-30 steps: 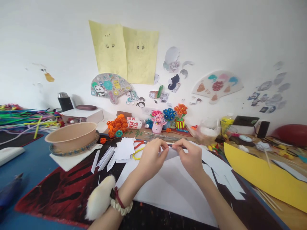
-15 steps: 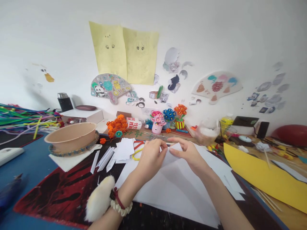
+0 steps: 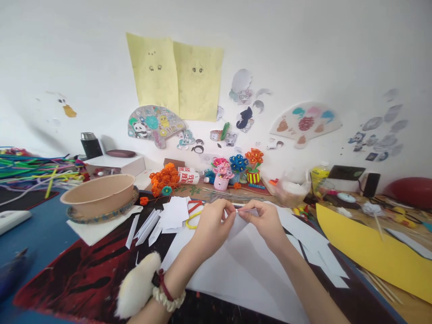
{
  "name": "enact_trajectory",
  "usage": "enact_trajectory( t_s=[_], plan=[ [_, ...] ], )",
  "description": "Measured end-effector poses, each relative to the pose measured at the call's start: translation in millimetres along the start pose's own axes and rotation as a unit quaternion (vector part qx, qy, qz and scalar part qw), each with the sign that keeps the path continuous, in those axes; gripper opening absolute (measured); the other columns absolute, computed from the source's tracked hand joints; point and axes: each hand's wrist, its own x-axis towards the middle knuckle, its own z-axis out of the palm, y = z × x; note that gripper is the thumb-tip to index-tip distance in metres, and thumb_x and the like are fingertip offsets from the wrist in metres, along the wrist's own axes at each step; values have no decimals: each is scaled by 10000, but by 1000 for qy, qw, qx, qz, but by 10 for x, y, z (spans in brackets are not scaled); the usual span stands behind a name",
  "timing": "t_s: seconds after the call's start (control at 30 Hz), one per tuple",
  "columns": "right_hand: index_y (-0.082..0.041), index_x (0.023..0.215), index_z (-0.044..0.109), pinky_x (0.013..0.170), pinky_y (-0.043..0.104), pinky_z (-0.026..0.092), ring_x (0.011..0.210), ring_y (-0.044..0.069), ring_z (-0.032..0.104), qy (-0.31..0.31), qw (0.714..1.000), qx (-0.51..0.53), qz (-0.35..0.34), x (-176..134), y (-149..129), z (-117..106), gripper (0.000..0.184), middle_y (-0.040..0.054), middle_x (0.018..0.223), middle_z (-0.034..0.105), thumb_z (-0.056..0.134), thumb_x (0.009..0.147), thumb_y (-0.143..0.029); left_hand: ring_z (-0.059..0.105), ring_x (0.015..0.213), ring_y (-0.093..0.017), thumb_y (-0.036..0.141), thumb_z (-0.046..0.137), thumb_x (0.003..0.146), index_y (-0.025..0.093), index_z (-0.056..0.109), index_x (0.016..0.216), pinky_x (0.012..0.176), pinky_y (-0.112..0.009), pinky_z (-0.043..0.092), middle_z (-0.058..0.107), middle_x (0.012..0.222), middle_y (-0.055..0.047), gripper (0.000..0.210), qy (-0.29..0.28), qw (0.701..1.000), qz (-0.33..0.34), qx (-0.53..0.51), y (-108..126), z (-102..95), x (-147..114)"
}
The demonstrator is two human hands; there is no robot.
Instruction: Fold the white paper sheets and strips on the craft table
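A small white piece of paper [image 3: 239, 223] is pinched along its upper edge between my two hands. My left hand [image 3: 215, 222] is closed on its left side, thumb against fingertips. My right hand [image 3: 265, 220] grips the right side the same way. Beneath both hands lies a large white sheet [image 3: 249, 270]. Left of my left hand are a stack of small white paper pieces [image 3: 174, 215], several folded paper strips [image 3: 148, 225], and scissors with a red and yellow handle [image 3: 194, 219], partly covered.
Left stands a beige basin [image 3: 99, 193]. Pipe-cleaner flowers in pots [image 3: 222, 175] line the back by the wall. White paper strips [image 3: 313, 247] and a yellow sheet [image 3: 374, 252] lie on the right. A fluffy white ornament [image 3: 138, 285] hangs at my left wrist.
My right hand has drawn its fingers in to pinch the paper's top edge, closer to my left hand. The paper now tilts lower between the hands.
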Motion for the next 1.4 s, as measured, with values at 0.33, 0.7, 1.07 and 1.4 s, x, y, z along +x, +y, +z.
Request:
enact_trajectory(
  t_s=[0.33, 0.7, 1.07, 1.4],
  plan=[
    [-198, 667, 697, 649, 327, 459, 686, 204, 604, 52, 998, 33, 5, 30, 25, -95, 158, 39, 702, 696, 761, 655, -342, 543, 680, -146, 150, 502, 833, 195, 550, 792, 654, -284, 384, 632, 778, 1, 78, 0, 1000, 12, -2, -9, -24, -7],
    [-191, 649, 680, 581, 309, 440, 635, 204, 586, 172, 982, 72, 25, 88, 70, -325, 190, 55, 699, 697, 784, 592, -340, 561, 671, -147, 137, 499, 824, 188, 561, 769, 597, -252, 389, 622, 734, -2, 97, -13, 999, -10, -37, -49, -37, 14],
    [-208, 647, 680, 683, 321, 425, 693, 207, 607, 4, 999, -42, 5, -22, -70, 58, 86, 20, 691, 695, 698, 686, -283, 577, 704, -153, 168, 532, 830, 173, 588, 807, 642, -258, 401, 645, 775, -18, 61, 13, 999, -11, -48, -21, 16, -1],
    [-207, 661, 681, 680, 325, 421, 701, 207, 590, 31, 999, -12, 11, 5, -38, -20, 98, 27, 710, 689, 708, 687, -298, 560, 669, -144, 163, 524, 823, 170, 585, 781, 620, -254, 386, 633, 739, -10, 75, 15, 998, -33, -55, -5, 12, 22]
  ],
)
